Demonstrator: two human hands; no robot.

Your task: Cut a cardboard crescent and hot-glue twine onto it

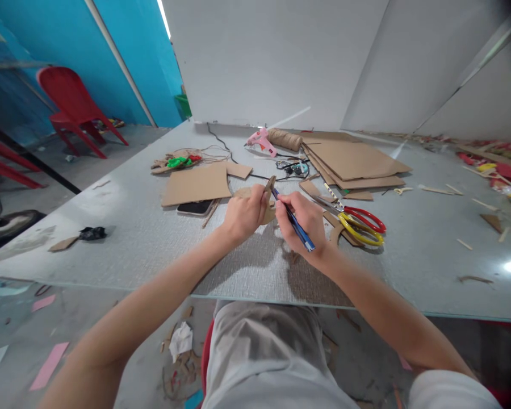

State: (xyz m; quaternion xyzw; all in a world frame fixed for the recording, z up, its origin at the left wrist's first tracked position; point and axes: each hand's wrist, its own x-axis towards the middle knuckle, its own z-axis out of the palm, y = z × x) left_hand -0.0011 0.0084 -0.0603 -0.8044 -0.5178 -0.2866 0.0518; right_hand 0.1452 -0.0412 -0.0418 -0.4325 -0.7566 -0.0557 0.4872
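Note:
In the middle of the table my left hand [246, 211] is closed on a small piece of cardboard [271, 183], its top edge sticking up past the fingers. My right hand [303, 218] grips a blue pen [298, 228], tip end up against the cardboard and back end pointing toward me. Whether the tip touches the cardboard I cannot tell. Just right of that hand lie scissors [363, 225] with one red and one yellow handle. A flat cardboard sheet [198, 184] lies left of my left hand, partly over a phone [195, 208].
Behind my hands are a pink glue gun [262, 141], a twine roll [285, 139] and stacked cardboard sheets [353, 159]. Bundled twine with green and red pieces [179, 162] lies at the back left. Wooden sticks [438, 190] are scattered right. A red chair [70, 105] stands beyond the table.

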